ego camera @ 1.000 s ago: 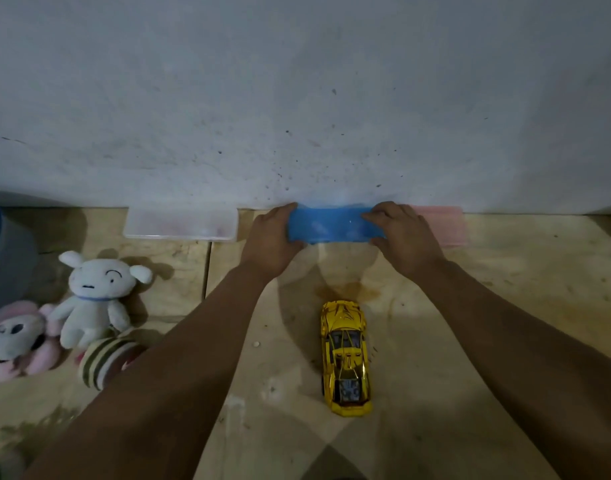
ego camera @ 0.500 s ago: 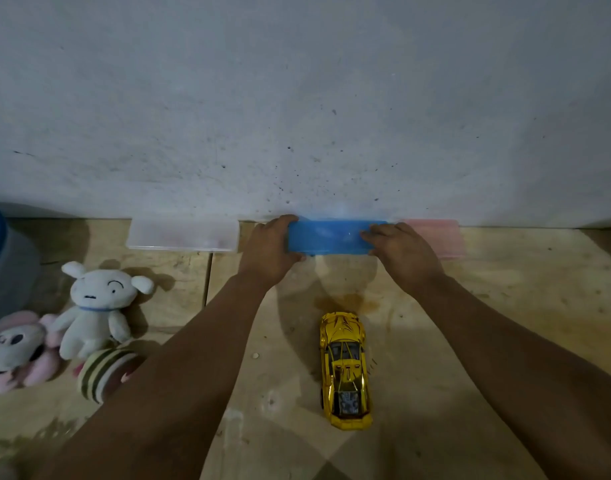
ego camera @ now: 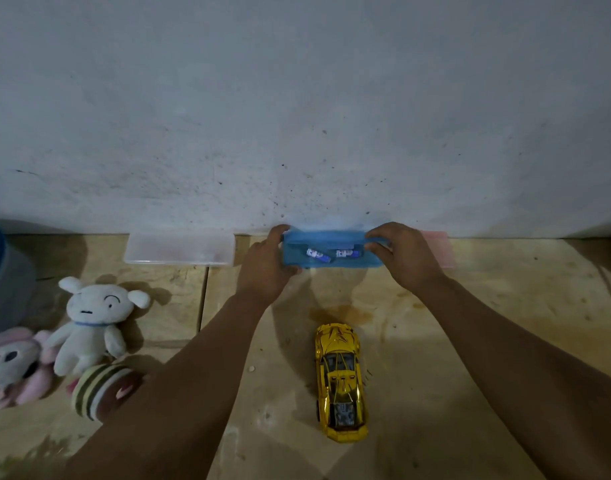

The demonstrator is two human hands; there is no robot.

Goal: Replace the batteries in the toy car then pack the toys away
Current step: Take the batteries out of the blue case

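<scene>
A blue plastic box [ego camera: 331, 262] lies on the floor against the wall, its lid [ego camera: 326, 235] raised. Two blue-and-white batteries [ego camera: 333, 254] show inside it. My left hand [ego camera: 267, 265] grips the box's left end. My right hand [ego camera: 401, 252] holds the right end, fingers on the lid's edge. The yellow toy car [ego camera: 340, 381] stands on the floor between my forearms, nearer to me than the box.
A clear flat box [ego camera: 179, 249] and a pink one [ego camera: 437, 247] flank the blue box along the wall. At the left lie a white plush [ego camera: 91, 323], a pink plush [ego camera: 11, 367], a striped plush [ego camera: 96, 388] and a grey bin with a blue lid [ego camera: 4, 278].
The blue box was shut before; now its lid is lifted and the batteries inside show. Both hands stay at its ends.
</scene>
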